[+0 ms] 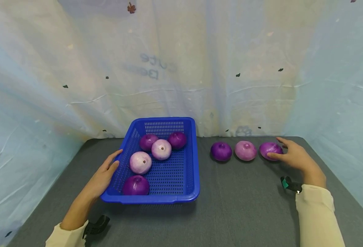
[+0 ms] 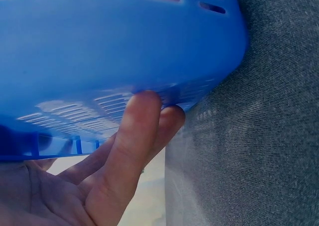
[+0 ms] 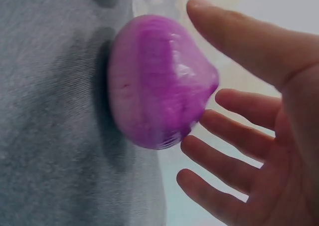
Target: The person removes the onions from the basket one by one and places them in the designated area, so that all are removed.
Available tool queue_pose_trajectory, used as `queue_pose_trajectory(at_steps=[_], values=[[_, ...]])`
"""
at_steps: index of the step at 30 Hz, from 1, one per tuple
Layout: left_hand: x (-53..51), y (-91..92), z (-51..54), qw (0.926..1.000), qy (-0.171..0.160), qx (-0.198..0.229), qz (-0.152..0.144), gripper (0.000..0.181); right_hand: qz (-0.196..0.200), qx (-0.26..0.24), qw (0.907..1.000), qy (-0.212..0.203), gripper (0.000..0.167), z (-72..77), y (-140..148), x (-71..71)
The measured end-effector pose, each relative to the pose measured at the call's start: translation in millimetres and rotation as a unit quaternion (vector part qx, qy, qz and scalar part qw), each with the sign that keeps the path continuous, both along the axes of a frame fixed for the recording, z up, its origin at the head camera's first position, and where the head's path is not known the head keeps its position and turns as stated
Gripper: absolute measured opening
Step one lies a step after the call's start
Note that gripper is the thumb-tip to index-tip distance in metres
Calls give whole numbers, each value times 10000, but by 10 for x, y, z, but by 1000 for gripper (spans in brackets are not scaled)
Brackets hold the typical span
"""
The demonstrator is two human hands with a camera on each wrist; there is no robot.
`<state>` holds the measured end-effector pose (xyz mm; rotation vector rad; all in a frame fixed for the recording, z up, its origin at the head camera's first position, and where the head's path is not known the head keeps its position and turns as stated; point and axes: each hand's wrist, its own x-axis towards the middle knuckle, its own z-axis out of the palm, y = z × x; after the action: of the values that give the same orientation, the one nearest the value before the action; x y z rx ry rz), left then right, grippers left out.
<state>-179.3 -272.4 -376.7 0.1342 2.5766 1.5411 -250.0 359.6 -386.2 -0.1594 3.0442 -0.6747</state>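
A blue plastic basket (image 1: pixel 197 164) holds several onions, some pale pink-white (image 1: pixel 140 163) and some deep purple (image 1: pixel 136 185). My left hand (image 1: pixel 102 175) rests against the basket's left side, and its fingers, fairly straight in the left wrist view, touch the outer wall. To the right, three onions sit in a row on the table: a dark purple onion (image 1: pixel 221 151), a pinkish onion (image 1: pixel 245 151) and a bright purple onion (image 1: pixel 271 151). At the rightmost one is my right hand (image 1: pixel 295 156), thumb and fingers spread around it; the right wrist view (image 3: pixel 154 84) shows no firm grip.
Beneath everything lies a dark grey cloth-covered table (image 1: pixel 240 206). A pale printed curtain (image 1: pixel 181 68) hangs right behind its back edge and along both sides. Black straps (image 1: pixel 291 184) sit at both wrists.
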Motion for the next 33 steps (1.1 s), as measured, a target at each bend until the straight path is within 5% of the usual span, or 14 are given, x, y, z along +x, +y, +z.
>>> queue_pose_trajectory(at_steps=[14, 33], values=[[-3, -1, -10, 10000, -12, -76, 37, 58, 11, -197, 9993, 324, 98, 301, -84, 78], [-3, 1, -17, 9999, 4, -93, 46, 58, 4, -211, 9983, 537, 96, 486, -184, 164]])
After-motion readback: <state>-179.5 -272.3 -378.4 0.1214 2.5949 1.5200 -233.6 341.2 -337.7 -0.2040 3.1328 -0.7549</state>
